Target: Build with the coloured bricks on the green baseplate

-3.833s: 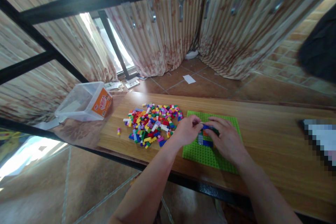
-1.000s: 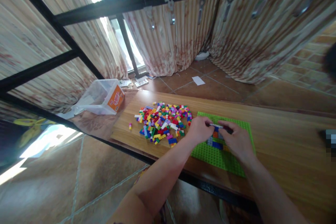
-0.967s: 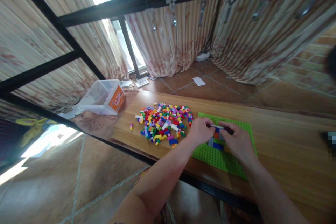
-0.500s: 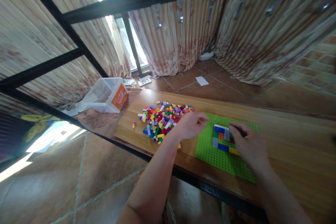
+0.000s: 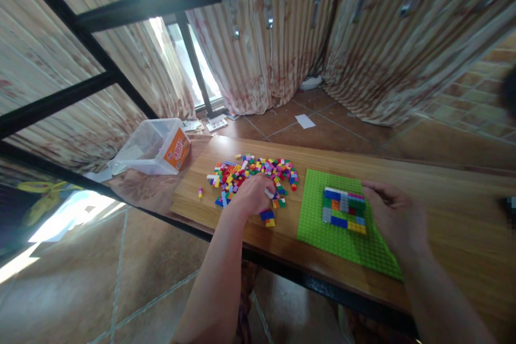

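My left hand (image 5: 253, 194) is down among the loose toy building bricks (image 5: 229, 172), its fingers bent and closed over them. A pale brick (image 5: 269, 193) shows by its fingertips; whether it is gripped is unclear. Over the right edge of the green baseplate (image 5: 312, 220), my right hand (image 5: 397, 217) is curled with thumb and fingers together. What it pinches, if anything, is hidden. Just left of its fingertips, a low block build (image 5: 339, 222) in blue, grey, yellow, red and white sits on the baseplate, with a green gap inside.
A clear plastic box (image 5: 141, 142) with an orange label lies on the left beyond the wooden tabletop (image 5: 455, 215). One small pink and yellow brick (image 5: 200, 192) lies apart from the pile. A dark metal bar (image 5: 201, 2) crosses above, and the table's front edge is dark.
My left hand has moved left from beside the baseplate into the brick pile. My right hand has drawn back rightward off the build, uncovering its right side. The view has shifted slightly.
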Motion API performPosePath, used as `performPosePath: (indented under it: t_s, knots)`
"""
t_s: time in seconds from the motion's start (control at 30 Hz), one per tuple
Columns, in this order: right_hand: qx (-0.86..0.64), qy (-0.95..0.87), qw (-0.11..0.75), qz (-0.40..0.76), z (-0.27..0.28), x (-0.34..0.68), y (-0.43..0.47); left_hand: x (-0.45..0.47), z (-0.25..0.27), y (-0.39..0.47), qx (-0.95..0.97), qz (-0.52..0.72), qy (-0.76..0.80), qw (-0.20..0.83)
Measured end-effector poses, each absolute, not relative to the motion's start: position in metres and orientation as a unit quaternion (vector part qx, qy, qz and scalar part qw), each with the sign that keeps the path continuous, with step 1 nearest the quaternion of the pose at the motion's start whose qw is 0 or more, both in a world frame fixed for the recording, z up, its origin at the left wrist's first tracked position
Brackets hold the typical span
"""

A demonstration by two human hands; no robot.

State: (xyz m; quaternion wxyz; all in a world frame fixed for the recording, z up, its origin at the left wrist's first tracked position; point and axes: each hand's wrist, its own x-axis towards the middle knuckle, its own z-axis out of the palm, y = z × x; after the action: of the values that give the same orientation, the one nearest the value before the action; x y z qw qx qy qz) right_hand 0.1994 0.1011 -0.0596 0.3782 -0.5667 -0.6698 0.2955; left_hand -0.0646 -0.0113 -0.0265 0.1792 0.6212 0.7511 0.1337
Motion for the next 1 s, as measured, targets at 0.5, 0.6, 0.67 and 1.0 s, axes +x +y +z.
performPosePath:
  t_s: [0.5, 0.6, 0.67, 1.0]
  knots:
    - [-0.543, -0.695, 0.379, 0.279, -0.056, 0.202, 0.098, -0.021, -0.027, 0.007, 0.632, 0.282, 0.691, 0.209]
    - [-0.528, -0.704, 0.383, 0.282, -0.057, 0.203, 0.097, -0.001, -0.033, 0.011, 0.627, 0.301, 0.682, 0.227]
    - [-0.527, -0.709, 0.374, 0.283, -0.057, 0.203, 0.096, 0.008, -0.039, 0.014, 0.632, 0.312, 0.672, 0.227]
    - [-0.521, -0.722, 0.354, 0.288, -0.059, 0.203, 0.095, 0.035, -0.049, 0.023, 0.651, 0.309, 0.664, 0.200]
